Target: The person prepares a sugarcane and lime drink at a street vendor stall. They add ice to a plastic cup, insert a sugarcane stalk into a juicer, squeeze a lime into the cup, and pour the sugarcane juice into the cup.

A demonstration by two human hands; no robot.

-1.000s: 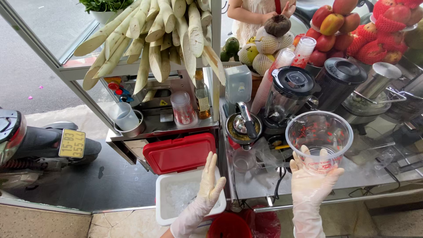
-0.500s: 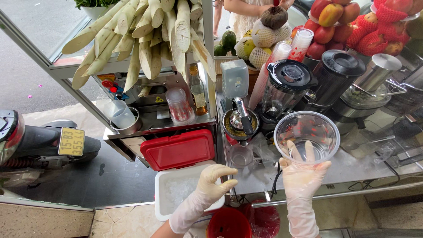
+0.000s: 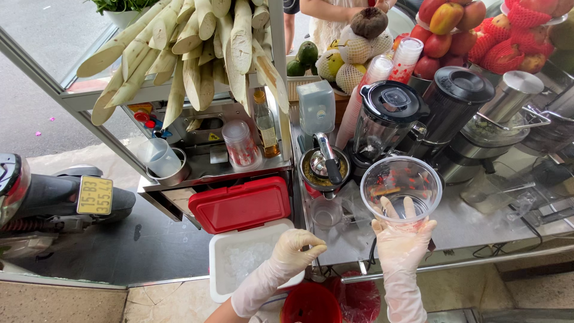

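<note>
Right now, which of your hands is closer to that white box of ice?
Left. My left hand hovers curled at the ice box's right edge, above the ice. My right hand is off to the right, holding a clear plastic cup over the steel counter.

a steel counter (image 3: 472, 224) carries two blenders (image 3: 385, 119), a small pot with a ladle (image 3: 324, 167), a clear glass (image 3: 327, 210) and a metal jug (image 3: 508, 107).
</note>
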